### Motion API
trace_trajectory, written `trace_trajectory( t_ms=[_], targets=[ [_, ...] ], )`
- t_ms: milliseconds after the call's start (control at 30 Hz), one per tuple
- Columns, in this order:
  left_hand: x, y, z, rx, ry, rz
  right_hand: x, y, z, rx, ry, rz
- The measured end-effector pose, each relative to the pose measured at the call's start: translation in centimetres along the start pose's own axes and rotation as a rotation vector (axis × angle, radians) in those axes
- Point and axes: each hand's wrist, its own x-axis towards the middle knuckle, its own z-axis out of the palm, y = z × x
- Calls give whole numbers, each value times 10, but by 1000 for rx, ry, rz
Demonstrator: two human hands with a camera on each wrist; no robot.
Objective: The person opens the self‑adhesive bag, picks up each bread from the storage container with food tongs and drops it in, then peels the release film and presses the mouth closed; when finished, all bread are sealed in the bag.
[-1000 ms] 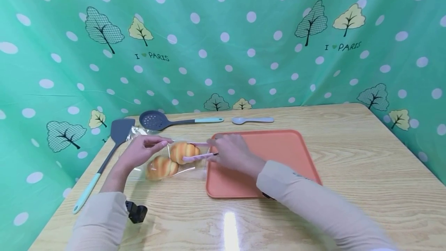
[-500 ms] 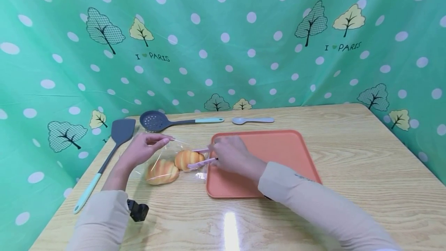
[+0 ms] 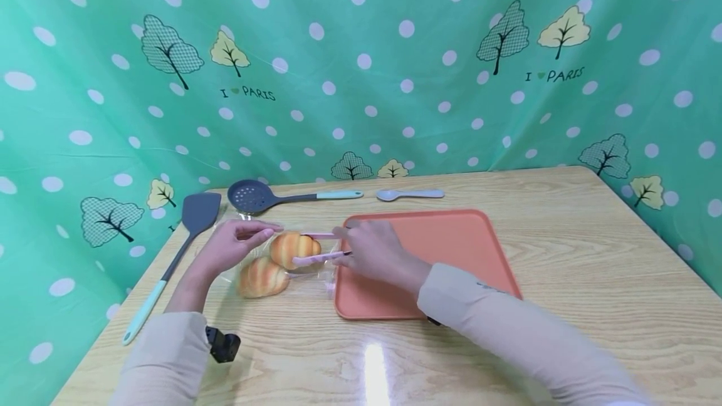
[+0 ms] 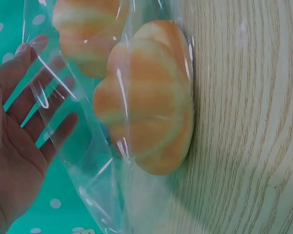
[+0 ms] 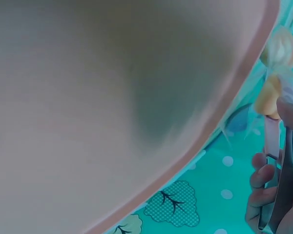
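My left hand (image 3: 231, 246) pinches the edge of a clear plastic bag (image 4: 90, 192) between thumb and index finger; its other fingers are spread against the film in the left wrist view. Two striped bread rolls are in the bag. The nearer bread roll (image 3: 262, 277) rests low, by the tabletop. My right hand (image 3: 375, 252) grips tongs (image 5: 284, 183) with a metal body and pink tips. Those tips reach into the bag's mouth and lie on either side of the farther bread roll (image 3: 289, 249). Whether they squeeze it is unclear.
A salmon-coloured tray (image 3: 451, 249) lies under my right hand. Behind stand a slotted skimmer (image 3: 251, 196) and a lilac spoon (image 3: 412, 194). A turner (image 3: 197, 215) lies along the table's left side. A green dotted curtain (image 3: 361, 80) hangs behind the wooden table (image 3: 575, 255).
The farther roll and the tong tips dipped toward the right, then shifted back up and left against the other roll. My left hand has stayed nearly still at the bag's edge.
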Motion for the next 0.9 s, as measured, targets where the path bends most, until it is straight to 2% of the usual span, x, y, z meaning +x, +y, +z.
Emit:
trace_trajectory(
  t_ms=[400, 667, 900],
  targets=[
    [3, 3, 3, -16, -17, 4, 11, -4, 4, 107, -82, 124],
    [2, 1, 5, -31, -14, 15, 9, -2, 5, 75, -62, 130],
    [3, 0, 7, -37, -9, 14, 10, -2, 6, 68, -84, 92]
  ],
)
